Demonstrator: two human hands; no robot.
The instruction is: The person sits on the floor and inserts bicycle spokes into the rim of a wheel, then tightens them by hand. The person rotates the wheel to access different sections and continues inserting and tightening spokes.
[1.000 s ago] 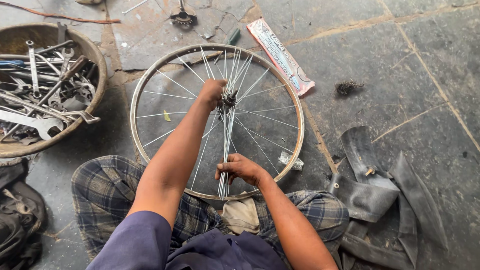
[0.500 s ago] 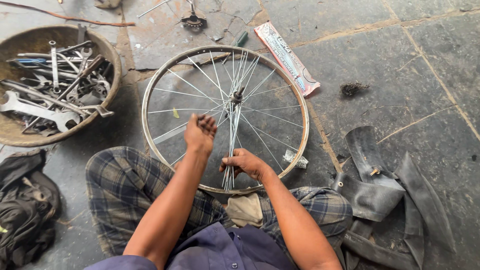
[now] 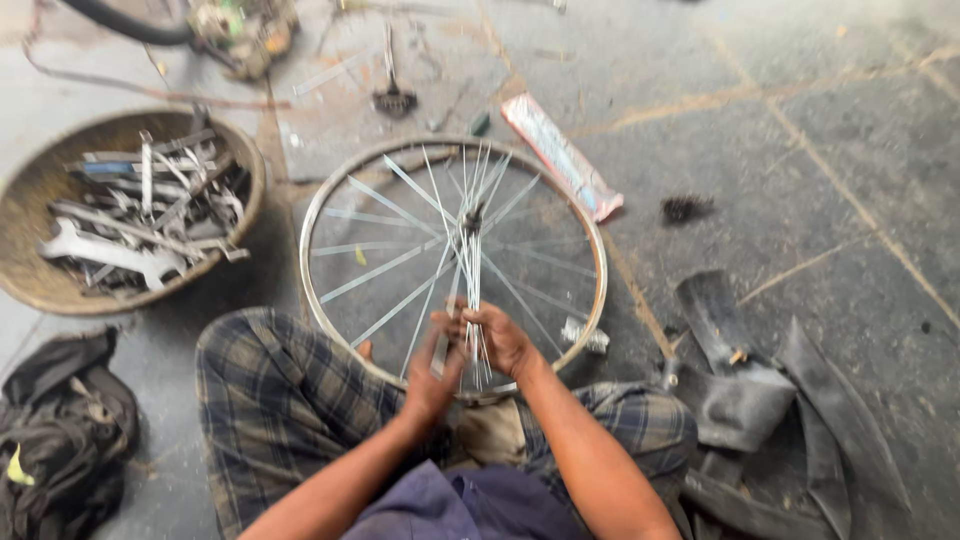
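Sitting: a person in checked trousers is sitting cross-legged on the floor, both forearms reaching forward over the lap.
Floor: grey stone slabs [image 3: 800, 130] are lying in large squares with pale joints running between them, dusty and stained.
Wheel: a bare metal wheel rim [image 3: 318, 205] is lying flat on the slabs just in front of the knees, its near edge touching the lap.
Spokes: a bundle of loose spokes [image 3: 472, 270] is running from the hub toward the person, gathered together at the near end.
Left hand: the left hand [image 3: 432, 375] is curling around the near end of the bundle, fingers closed on it.
Right hand: the right hand [image 3: 503, 338] is pinching the same spokes just beside the left, the two hands touching.
Basket: a round shallow basket [image 3: 40, 290] is sitting left of the rim, holding spanners.
Right side: a black rubber tube [image 3: 760, 400] is lying crumpled beside the right knee.
Beyond the rim: a long flat packet [image 3: 562, 158] is lying at an angle.
Lower left: a black bag [image 3: 60, 430] is slumping on the floor.
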